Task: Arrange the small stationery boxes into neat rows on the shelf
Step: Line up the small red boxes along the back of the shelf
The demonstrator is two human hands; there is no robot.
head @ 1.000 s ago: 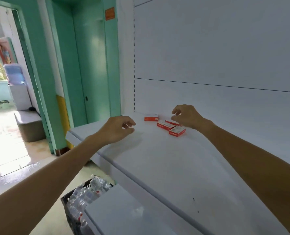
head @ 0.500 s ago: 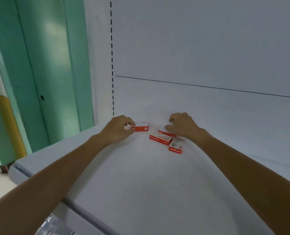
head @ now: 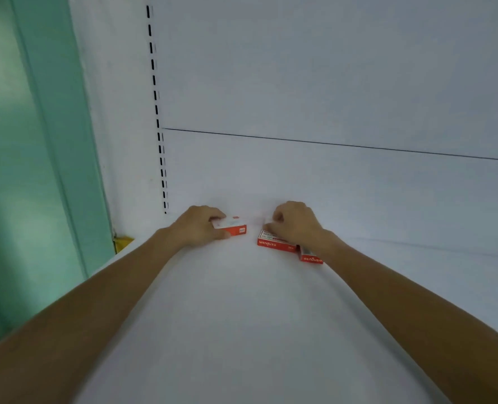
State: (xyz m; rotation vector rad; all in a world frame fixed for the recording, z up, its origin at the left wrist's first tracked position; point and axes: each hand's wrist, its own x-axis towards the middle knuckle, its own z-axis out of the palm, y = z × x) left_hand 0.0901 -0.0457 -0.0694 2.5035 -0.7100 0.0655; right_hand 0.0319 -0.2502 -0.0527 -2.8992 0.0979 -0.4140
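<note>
Small red-and-white stationery boxes lie at the back of the white shelf. My left hand grips the left box, fingers over its top and thumb at its front. My right hand has curled fingers on the far edge of a second box. A third box lies just right of it, partly hidden under my right wrist. Whether another box lies beneath my right hand cannot be seen.
The shelf's white back panel rises right behind the boxes, with a slotted upright at its left. A green door frame stands beyond the shelf's left end.
The view has closed in on the shelf. My left hand went from reaching to gripping the left box. My right hand settled lower onto the middle box.
</note>
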